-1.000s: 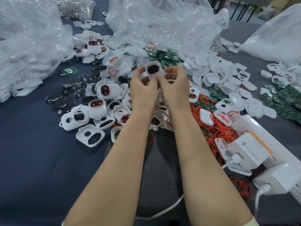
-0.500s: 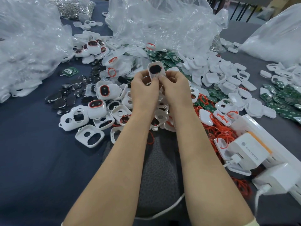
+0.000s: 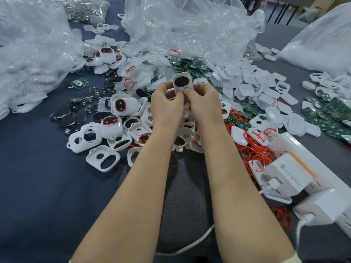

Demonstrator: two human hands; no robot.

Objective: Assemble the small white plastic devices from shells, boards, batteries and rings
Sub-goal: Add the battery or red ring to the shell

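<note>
Both hands hold one small white device (image 3: 182, 82) upright above the pile, its dark oval window edged with a red ring facing me. My left hand (image 3: 168, 109) pinches its lower left edge and my right hand (image 3: 204, 107) pinches its lower right edge, thumbs meeting on its lower face. Finished devices (image 3: 111, 126) lie to the left. Empty white front shells (image 3: 102, 161) lie at the near left, coin batteries (image 3: 68, 118) further left. Green boards (image 3: 191, 68) lie behind the hands, red rings (image 3: 252, 152) to the right.
Crumpled clear plastic bags (image 3: 188, 29) stand at the back and far left. White back shells (image 3: 245, 86) are heaped at the right, with more green boards (image 3: 330, 118) at the far right. A white power strip with chargers (image 3: 290, 177) sits at the near right.
Both hands have drawn slightly towards me with the device, and the fingertips have closed in on its lower edge. Nothing else on the table has moved.
</note>
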